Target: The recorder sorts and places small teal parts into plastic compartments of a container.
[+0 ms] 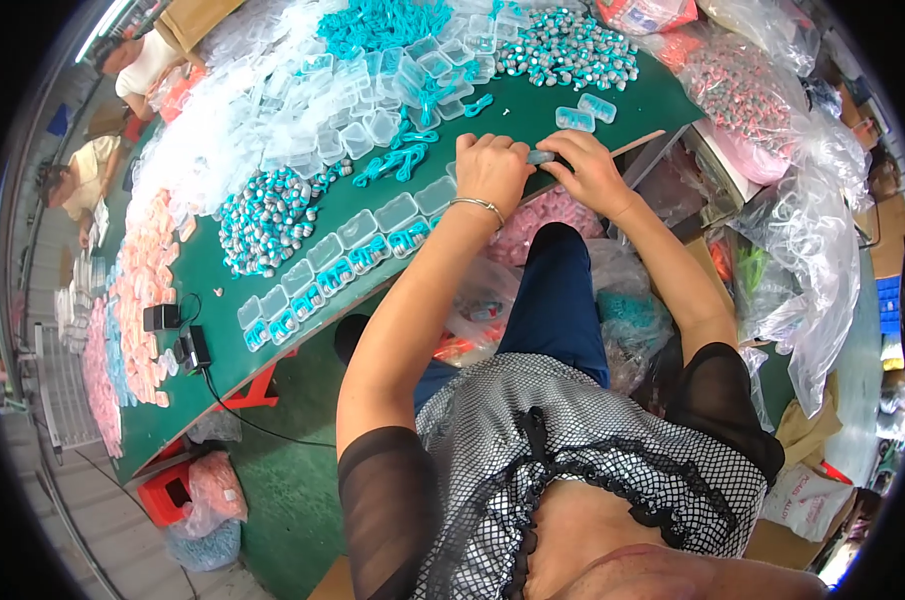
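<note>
My left hand (pixel 494 173), with a bracelet at its wrist, and my right hand (pixel 587 172) meet at the table's front edge. Their fingers close on a small clear plastic case (pixel 540 157), seen edge-on and partly covered by the fingers. Left of my left hand, a row of open clear cases (pixel 357 230) runs along the edge, lids folded back, teal cords and silver-and-teal pieces inside. Beyond my right hand lie two closed filled cases (pixel 574 119). Loose teal cords (pixel 392 160) lie just past the row.
The green table (pixel 212 300) carries heaps of clear cases (pixel 362 110), teal cords (pixel 382 25) and silver-and-teal pieces (pixel 267 220). Peach pieces (pixel 147 290) and a black adapter (pixel 192 345) are left. Plastic bags (pixel 812 270) hang right. Two people work at the far left.
</note>
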A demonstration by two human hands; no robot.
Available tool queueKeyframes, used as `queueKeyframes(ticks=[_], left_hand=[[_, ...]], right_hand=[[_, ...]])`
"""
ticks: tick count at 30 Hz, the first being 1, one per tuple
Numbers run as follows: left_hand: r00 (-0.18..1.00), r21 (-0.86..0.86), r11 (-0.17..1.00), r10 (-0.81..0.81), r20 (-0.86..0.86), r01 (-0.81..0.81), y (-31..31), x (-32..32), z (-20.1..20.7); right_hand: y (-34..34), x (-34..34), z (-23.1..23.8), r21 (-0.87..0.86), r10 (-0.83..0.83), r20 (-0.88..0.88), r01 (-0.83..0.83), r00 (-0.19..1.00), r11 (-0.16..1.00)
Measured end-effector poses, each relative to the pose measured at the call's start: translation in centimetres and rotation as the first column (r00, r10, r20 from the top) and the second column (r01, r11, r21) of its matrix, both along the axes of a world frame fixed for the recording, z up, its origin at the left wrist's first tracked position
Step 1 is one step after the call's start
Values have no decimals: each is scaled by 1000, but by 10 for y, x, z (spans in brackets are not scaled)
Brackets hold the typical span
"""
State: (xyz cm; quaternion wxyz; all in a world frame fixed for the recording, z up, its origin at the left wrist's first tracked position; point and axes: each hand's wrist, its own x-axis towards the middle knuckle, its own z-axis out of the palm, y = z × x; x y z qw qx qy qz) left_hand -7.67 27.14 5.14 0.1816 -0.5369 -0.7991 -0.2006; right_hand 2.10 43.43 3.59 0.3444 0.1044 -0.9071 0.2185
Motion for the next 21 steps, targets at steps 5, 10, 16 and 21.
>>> queueKeyframes(ticks=[5,10,16,21], left_hand=[[994,134,984,112,16,-114,-9,5,1],[982,-41,992,127,136,-122,-61,-1,27],[967,-165,971,200,156,-174,-74,4,19],[972,-224,959,205,117,-175,-66,3,12]], right_hand=[[14,-10,0,173,-66,-54,75,996,982],[17,-6,15,295,-201,-9,195,979,935],[-33,-46,16,195,-31,95,12,995,981],[-38,-66,12,229,-10,328,-69,944,971]])
